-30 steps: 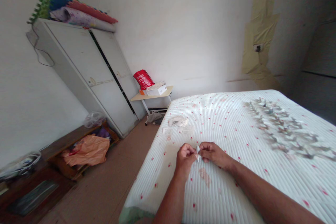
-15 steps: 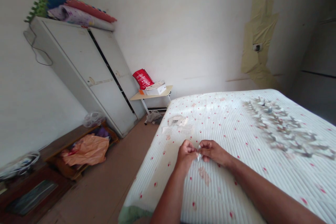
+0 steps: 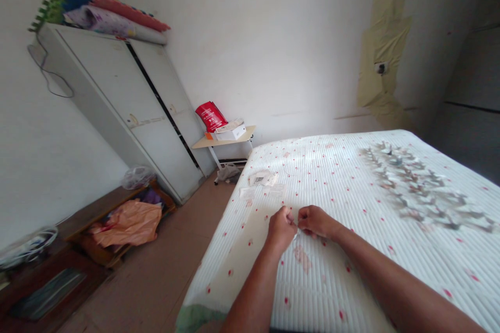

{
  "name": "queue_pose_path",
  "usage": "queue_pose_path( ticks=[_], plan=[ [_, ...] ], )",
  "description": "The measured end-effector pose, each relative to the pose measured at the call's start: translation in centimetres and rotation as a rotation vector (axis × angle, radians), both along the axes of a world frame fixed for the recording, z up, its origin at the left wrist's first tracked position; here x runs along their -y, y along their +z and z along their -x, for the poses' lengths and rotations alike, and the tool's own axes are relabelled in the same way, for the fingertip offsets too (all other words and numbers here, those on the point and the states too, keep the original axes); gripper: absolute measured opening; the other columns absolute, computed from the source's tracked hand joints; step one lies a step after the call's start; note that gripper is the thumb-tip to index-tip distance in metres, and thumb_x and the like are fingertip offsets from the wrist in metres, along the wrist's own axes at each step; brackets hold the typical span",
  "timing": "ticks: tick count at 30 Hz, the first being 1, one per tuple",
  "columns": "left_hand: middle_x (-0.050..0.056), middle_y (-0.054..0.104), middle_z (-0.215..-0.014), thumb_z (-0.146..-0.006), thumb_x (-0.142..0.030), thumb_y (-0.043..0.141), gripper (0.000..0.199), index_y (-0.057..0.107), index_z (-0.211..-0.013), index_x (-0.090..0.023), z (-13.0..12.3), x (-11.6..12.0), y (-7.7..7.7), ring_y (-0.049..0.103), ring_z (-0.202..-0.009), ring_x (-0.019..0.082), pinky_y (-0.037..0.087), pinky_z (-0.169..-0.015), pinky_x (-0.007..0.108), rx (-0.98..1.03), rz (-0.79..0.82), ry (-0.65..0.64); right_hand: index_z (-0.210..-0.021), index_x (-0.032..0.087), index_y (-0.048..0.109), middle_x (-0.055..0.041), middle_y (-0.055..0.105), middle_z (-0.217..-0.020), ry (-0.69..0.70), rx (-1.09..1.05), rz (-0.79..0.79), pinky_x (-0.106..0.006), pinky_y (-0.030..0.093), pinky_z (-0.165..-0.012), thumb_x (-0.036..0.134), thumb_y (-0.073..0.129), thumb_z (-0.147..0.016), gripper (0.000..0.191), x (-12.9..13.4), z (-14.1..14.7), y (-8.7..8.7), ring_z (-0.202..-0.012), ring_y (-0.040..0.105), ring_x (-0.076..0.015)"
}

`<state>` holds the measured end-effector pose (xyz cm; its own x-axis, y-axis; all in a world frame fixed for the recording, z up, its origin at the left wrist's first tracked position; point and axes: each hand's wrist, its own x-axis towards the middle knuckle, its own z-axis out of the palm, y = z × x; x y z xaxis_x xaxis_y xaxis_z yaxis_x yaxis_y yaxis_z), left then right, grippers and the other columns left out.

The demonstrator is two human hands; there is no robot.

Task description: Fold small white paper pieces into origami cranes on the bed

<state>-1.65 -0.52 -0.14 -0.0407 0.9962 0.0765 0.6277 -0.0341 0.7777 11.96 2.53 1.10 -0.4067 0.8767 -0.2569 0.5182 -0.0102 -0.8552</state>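
Observation:
My left hand point(image 3: 282, 226) is closed, its fingers curled with the knuckles upward, over the striped, red-dotted bed cover point(image 3: 332, 281). Just beside it, my right hand point(image 3: 315, 221) pinches with thumb and fingertips. Between the two hands shows a bit of a small white folded piece point(image 3: 296, 235), perhaps paper; the fingers hide most of it. Farther up the bed lie a crumpled clear-and-white wrapper point(image 3: 262, 178) and flat printed slips point(image 3: 276, 190). Several small whitish folded pieces point(image 3: 417, 182) stand in rows on the right.
Past the bed's left edge is brown floor point(image 3: 172, 250). A small table point(image 3: 246, 136) carries a red bag point(image 3: 211, 116) and a white box point(image 3: 233, 132). A grey cabinet point(image 3: 113, 83) and a low wooden unit point(image 3: 105, 203) with an orange plastic bag point(image 3: 130, 223) line the left.
My left hand has rolled over, bringing its knuckles up and covering more of the white piece. The piece now leans instead of standing nearly upright. The view has shifted slightly.

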Motion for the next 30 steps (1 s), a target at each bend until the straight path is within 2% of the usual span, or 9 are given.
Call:
queue_pose_path(
  ticks=[5,9,14,19,24,27,30],
  plan=[
    [-0.003,0.058,-0.065,-0.065,-0.005,0.050,0.014,0.057,-0.065,-0.017,-0.1,1.9,-0.5,0.051,-0.064,0.010,0.036,-0.061,0.020,-0.163,-0.182,0.004,-0.053,0.017,0.045,0.0059,0.047,-0.036,0.029,0.157,0.010,-0.016,0.032,-0.036,0.010,0.049,-0.062,0.012,-0.7,0.3,0.1,-0.033,0.045,-0.0071],
    [0.001,0.060,-0.072,-0.070,-0.005,0.049,0.020,0.064,-0.069,-0.018,0.2,2.9,-0.5,0.051,-0.076,0.014,0.039,-0.071,0.025,-0.266,-0.264,-0.065,-0.049,0.017,0.046,0.0046,0.047,-0.035,0.066,0.233,0.005,-0.018,0.033,-0.036,0.013,0.049,-0.062,0.014,-1.1,0.6,0.6,-0.031,0.043,-0.0079],
    [0.003,0.057,-0.076,-0.073,-0.001,0.045,0.029,0.066,-0.079,-0.020,0.4,3.6,-0.4,0.048,-0.080,0.016,0.040,-0.071,0.026,-0.412,-0.297,-0.165,-0.042,0.017,0.046,0.0041,0.043,-0.031,0.095,0.327,-0.017,-0.020,0.034,-0.039,0.013,0.048,-0.061,0.020,-1.0,1.0,1.6,-0.030,0.041,-0.0081],
    [0.005,0.054,-0.076,-0.081,-0.012,0.044,0.022,0.065,-0.078,-0.019,0.4,4.1,-0.3,0.045,-0.081,0.018,0.039,-0.068,0.028,-0.651,-0.298,-0.231,-0.035,0.017,0.048,0.0019,0.042,-0.030,0.118,0.412,-0.106,-0.022,0.036,-0.047,0.017,0.053,-0.062,0.027,-1.0,0.7,2.1,-0.037,0.046,-0.0106],
    [0.006,0.054,-0.081,-0.081,-0.014,0.045,0.018,0.062,-0.083,-0.018,0.3,4.3,0.0,0.043,-0.083,0.019,0.038,-0.069,0.030,-0.767,-0.273,-0.273,-0.052,0.017,0.062,-0.0027,0.057,-0.047,0.078,0.512,-0.246,-0.023,0.036,-0.050,0.032,0.066,-0.057,0.016,-1.8,-0.1,1.3,-0.053,0.055,-0.0158],
    [0.007,0.054,-0.083,-0.078,-0.013,0.045,0.017,0.062,-0.081,-0.016,0.0,4.6,0.5,0.043,-0.085,0.020,0.038,-0.070,0.031,-0.796,-0.270,-0.267,-0.064,0.018,0.067,-0.0058,0.063,-0.065,0.038,0.552,-0.307,-0.024,0.036,-0.052,0.037,0.068,-0.056,0.021,-2.2,-0.3,0.8,-0.064,0.058,-0.0180],
    [0.007,0.054,-0.084,-0.077,-0.012,0.044,0.017,0.061,-0.080,-0.015,-0.3,4.9,0.9,0.043,-0.085,0.020,0.037,-0.072,0.032,-0.796,-0.286,-0.260,-0.069,0.018,0.067,-0.0071,0.064,-0.075,0.010,0.568,-0.338,-0.024,0.036,-0.054,0.038,0.069,-0.056,0.024,-2.2,-0.2,0.6,-0.069,0.058,-0.0187]
  ],
)
